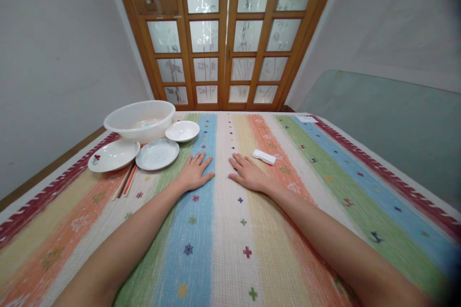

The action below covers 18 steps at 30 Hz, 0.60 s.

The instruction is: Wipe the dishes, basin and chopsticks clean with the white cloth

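Observation:
My left hand (pixel 194 172) lies flat on the striped tablecloth (pixel 223 240), fingers spread, on the blue stripe. My right hand (pixel 248 172) rests palm down on the pale and yellow stripes, fingers apart. Neither holds anything. A folded white cloth (pixel 264 156) lies just beyond and to the right of my right hand. Nearest my left hand are a bluish-white plate (pixel 157 154) and a small white bowl (pixel 182 131). Left of these sits a white dish (pixel 114 156) with a red mark. Several chopsticks (pixel 127 180) lie partly hidden beneath the dishes.
A large white plastic basin (pixel 139 120) stands at the table's far left, behind the dishes. A small white paper (pixel 307 119) lies at the far right edge. Beyond the table are wood-framed glass doors (pixel 205 36), with walls on both sides and a pale green panel (pixel 382 124) at right.

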Tool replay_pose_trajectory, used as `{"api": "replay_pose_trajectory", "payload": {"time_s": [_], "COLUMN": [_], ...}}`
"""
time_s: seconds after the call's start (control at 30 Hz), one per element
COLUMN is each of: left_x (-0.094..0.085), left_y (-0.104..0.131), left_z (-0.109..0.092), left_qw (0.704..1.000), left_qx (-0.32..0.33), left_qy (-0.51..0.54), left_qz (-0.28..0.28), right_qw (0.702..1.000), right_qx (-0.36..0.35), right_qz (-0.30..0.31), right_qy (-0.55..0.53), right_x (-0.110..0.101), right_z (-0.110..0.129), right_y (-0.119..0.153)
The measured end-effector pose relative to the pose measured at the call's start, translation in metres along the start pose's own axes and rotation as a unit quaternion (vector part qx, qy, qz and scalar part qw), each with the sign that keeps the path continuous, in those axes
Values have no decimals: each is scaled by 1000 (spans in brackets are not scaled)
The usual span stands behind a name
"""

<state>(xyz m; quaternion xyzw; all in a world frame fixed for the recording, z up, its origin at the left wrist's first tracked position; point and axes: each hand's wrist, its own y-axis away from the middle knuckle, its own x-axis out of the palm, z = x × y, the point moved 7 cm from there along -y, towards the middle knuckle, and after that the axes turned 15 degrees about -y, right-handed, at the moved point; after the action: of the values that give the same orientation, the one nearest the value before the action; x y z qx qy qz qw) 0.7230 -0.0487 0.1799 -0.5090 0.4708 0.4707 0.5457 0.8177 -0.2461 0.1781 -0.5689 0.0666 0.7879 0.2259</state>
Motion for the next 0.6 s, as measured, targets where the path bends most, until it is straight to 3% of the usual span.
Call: {"api": "replay_pose_trajectory", "payload": {"time_s": [0.23, 0.37, 0.47, 0.6], "left_x": [-4, -28, -54, -71], "left_y": [-2, 10, 39, 101], "left_z": [0, 3, 25, 81], "left_qw": [1000, 995, 984, 939], "left_qx": [3, -2, -70, -241], "left_qy": [7, 44, 63, 96], "left_qz": [-30, -92, -153, -224], "right_qw": [999, 994, 985, 972], "right_qx": [-24, -38, 17, 112], "right_qz": [-24, -87, -165, -209], "right_qy": [-20, -51, -48, -3], "right_x": [-5, -26, -49, -66], "right_z": [4, -3, -27, -60], "right_y": [4, 10, 16, 29]}}
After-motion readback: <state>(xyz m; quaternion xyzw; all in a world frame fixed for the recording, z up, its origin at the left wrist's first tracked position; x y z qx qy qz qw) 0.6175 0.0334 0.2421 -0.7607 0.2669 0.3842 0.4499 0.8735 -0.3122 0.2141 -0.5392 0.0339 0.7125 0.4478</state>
